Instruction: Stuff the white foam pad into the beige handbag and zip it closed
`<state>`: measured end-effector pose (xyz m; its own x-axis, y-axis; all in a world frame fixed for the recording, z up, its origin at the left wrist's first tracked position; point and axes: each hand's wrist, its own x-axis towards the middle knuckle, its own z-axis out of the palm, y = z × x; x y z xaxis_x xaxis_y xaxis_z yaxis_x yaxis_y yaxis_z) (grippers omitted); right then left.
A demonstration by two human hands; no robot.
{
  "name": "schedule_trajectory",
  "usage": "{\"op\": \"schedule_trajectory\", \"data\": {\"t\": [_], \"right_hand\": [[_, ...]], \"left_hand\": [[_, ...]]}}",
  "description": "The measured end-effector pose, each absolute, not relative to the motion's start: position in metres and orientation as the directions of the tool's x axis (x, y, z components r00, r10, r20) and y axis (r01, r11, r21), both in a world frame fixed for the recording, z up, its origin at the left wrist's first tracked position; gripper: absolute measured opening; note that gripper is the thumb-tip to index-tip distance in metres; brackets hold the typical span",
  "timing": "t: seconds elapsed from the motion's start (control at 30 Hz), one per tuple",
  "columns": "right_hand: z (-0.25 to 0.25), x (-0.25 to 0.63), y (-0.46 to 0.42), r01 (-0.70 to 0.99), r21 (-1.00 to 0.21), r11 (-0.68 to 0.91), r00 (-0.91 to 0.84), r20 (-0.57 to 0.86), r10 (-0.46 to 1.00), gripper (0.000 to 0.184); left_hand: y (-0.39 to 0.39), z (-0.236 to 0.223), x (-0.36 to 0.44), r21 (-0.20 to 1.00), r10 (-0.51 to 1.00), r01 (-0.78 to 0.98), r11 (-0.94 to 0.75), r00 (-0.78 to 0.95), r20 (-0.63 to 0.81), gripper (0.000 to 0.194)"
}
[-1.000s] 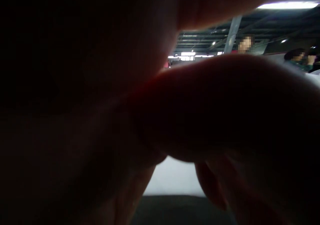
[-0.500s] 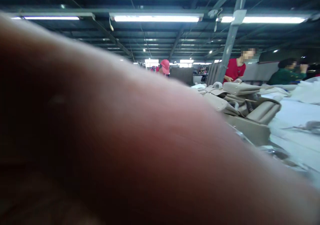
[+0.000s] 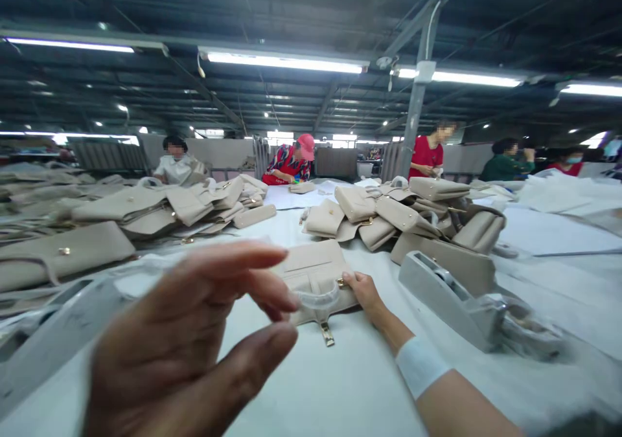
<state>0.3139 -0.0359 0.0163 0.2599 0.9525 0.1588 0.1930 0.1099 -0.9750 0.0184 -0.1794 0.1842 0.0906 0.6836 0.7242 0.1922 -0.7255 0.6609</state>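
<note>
My left hand [image 3: 194, 340] is large and close to the camera, slightly blurred. Its fingers curve toward the thumb with a gap between, and nothing shows in it. Beyond it, a beige handbag [image 3: 311, 259] lies on the white table, partly hidden by my left fingers. Its handle [image 3: 318, 300] is wrapped in clear film, and a gold-coloured clasp [image 3: 327, 335] hangs from the near edge. My right hand [image 3: 364, 291] pinches the bag at its right side, by a gold-coloured ring at the handle's end. A pale blue band [image 3: 422, 366] circles my right forearm.
A grey tape dispenser [image 3: 444, 301] stands right of the bag; a similar grey holder [image 3: 53, 340] is at left. Beige bags are piled at left [image 3: 121, 204] and ahead right [image 3: 408, 213]. White sheets [image 3: 558, 194] lie far right. Several people work beyond the table.
Skin filling most of the view has drawn back, and both hands and the handbag now show. The view has shifted, bringing in the left pile and more people.
</note>
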Motion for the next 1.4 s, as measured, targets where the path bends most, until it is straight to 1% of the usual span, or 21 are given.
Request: {"op": "schedule_trajectory", "data": {"t": [0.07,0.1,0.23,0.27,0.33,0.4,0.47,0.53,0.57,0.67,0.73,0.8,0.9,0.97,1.03,1.1,1.17,1.23,1.27,1.33,1.4], "right_hand": [[0.017,0.310,-0.034,0.079,-0.991,0.108,0.201,0.122,0.972,0.038],[0.019,0.307,-0.035,0.023,-0.994,0.108,0.157,0.110,0.981,0.041],[0.032,0.296,-0.048,-0.229,-0.967,0.110,-0.016,0.117,0.993,0.043],[0.036,0.294,-0.052,-0.329,-0.939,0.098,-0.051,0.121,0.991,0.040],[0.043,0.291,-0.058,-0.515,-0.856,0.035,-0.099,0.100,0.990,0.033],[0.050,0.289,-0.065,-0.617,-0.785,-0.049,-0.105,0.021,0.994,0.024],[0.059,0.285,-0.073,-0.668,-0.733,-0.127,-0.107,-0.074,0.991,0.017],[0.070,0.280,-0.083,-0.695,-0.692,-0.196,-0.152,-0.125,0.980,0.016],[0.075,0.278,-0.089,-0.699,-0.678,-0.226,-0.181,-0.138,0.974,0.016],[0.091,0.273,-0.107,-0.698,-0.653,-0.293,-0.261,-0.150,0.954,0.018],[0.100,0.273,-0.120,-0.704,-0.644,-0.300,-0.303,-0.110,0.947,0.022],[0.106,0.276,-0.135,-0.678,-0.692,-0.248,-0.342,-0.002,0.940,0.032],[0.113,0.280,-0.157,-0.513,-0.858,-0.021,-0.381,0.206,0.901,0.041],[0.117,0.279,-0.167,-0.295,-0.940,0.169,-0.425,0.288,0.858,0.038],[0.122,0.272,-0.169,0.006,-0.925,0.381,-0.467,0.334,0.819,0.031],[0.128,0.258,-0.163,0.318,-0.734,0.599,-0.535,0.383,0.753,0.029],[0.132,0.241,-0.149,0.498,-0.421,0.758,-0.653,0.393,0.647,0.036],[0.135,0.223,-0.132,0.508,-0.157,0.847,-0.778,0.339,0.529,0.049],[0.136,0.215,-0.123,0.482,-0.067,0.873,-0.824,0.304,0.478,0.051],[0.135,0.202,-0.108,0.444,0.043,0.895,-0.870,0.257,0.420,0.044],[0.133,0.194,-0.098,0.436,0.071,0.897,-0.879,0.247,0.408,0.027]], "left_hand": [[-0.159,0.157,0.028,0.559,0.675,0.409,-0.721,0.231,0.701,0.043],[-0.144,0.139,0.028,0.507,0.692,0.515,-0.691,0.267,0.671,0.047],[-0.084,0.058,0.000,0.307,0.798,0.791,-0.529,0.340,0.498,0.087],[-0.074,0.043,-0.008,0.287,0.822,0.824,-0.489,0.325,0.467,0.092],[-0.062,0.025,-0.023,0.316,0.850,0.841,-0.438,0.274,0.449,0.092],[-0.058,0.024,-0.031,0.403,0.848,0.798,-0.449,0.238,0.474,0.081],[-0.058,0.036,-0.035,0.486,0.818,0.708,-0.513,0.232,0.526,0.062],[-0.062,0.054,-0.032,0.579,0.793,0.580,-0.574,0.218,0.568,0.049],[-0.065,0.063,-0.029,0.659,0.808,0.490,-0.571,0.190,0.558,0.045],[-0.077,0.087,-0.012,0.891,0.909,0.180,-0.417,0.075,0.410,0.046],[-0.085,0.095,0.000,0.951,0.951,0.003,-0.308,0.017,0.308,0.051],[-0.091,0.096,0.011,0.961,0.970,-0.134,-0.241,0.000,0.243,0.053],[-0.095,0.091,0.022,0.956,0.990,-0.265,-0.128,0.026,0.140,0.050],[-0.094,0.085,0.025,0.956,0.993,-0.273,-0.106,0.020,0.116,0.048],[-0.093,0.082,0.026,0.963,0.993,-0.248,-0.109,0.012,0.116,0.046],[-0.092,0.080,0.026,0.981,0.994,-0.164,-0.105,0.023,0.110,0.044],[-0.089,0.080,0.024,0.994,0.995,-0.048,-0.095,0.038,0.097,0.041],[-0.084,0.080,0.021,0.996,0.996,0.051,-0.076,0.058,0.073,0.031],[-0.081,0.081,0.020,0.994,0.996,0.083,-0.064,0.067,0.058,0.026],[-0.075,0.081,0.019,0.990,0.997,0.137,-0.040,0.075,0.030,0.020],[-0.071,0.082,0.018,0.982,0.998,0.189,-0.030,0.052,0.021,0.023]]}}
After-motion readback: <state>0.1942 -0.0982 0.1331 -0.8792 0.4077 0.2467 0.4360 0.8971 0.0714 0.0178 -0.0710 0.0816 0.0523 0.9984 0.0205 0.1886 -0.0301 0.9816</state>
